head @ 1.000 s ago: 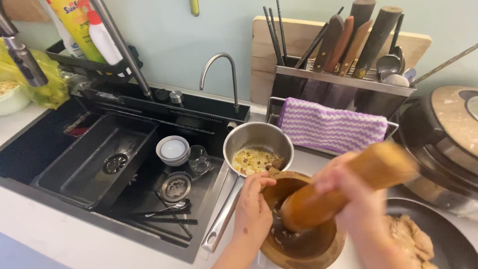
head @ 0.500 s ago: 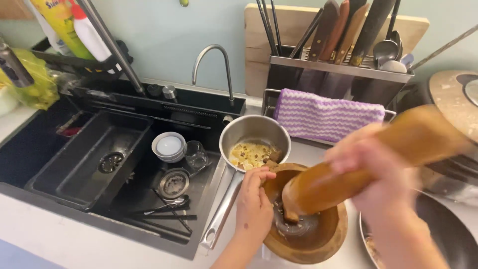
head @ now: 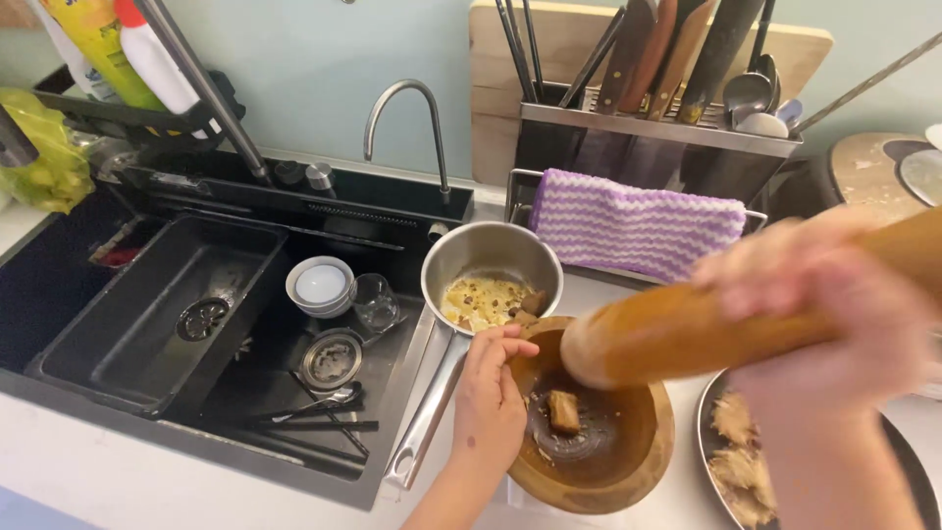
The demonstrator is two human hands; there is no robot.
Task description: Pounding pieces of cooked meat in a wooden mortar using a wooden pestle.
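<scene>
While the left hand [head: 488, 407] clasps the mortar [head: 594, 422] rim, the right grip [head: 824, 314] holds the pestle [head: 687, 334] above.

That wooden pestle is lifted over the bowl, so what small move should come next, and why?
Probably bring the pestle straight down onto the brown chunk in the wooden mortar. The right hand holds the pestle raised above it, the chunk looks whole, and the left hand grips the mortar's rim.
</scene>
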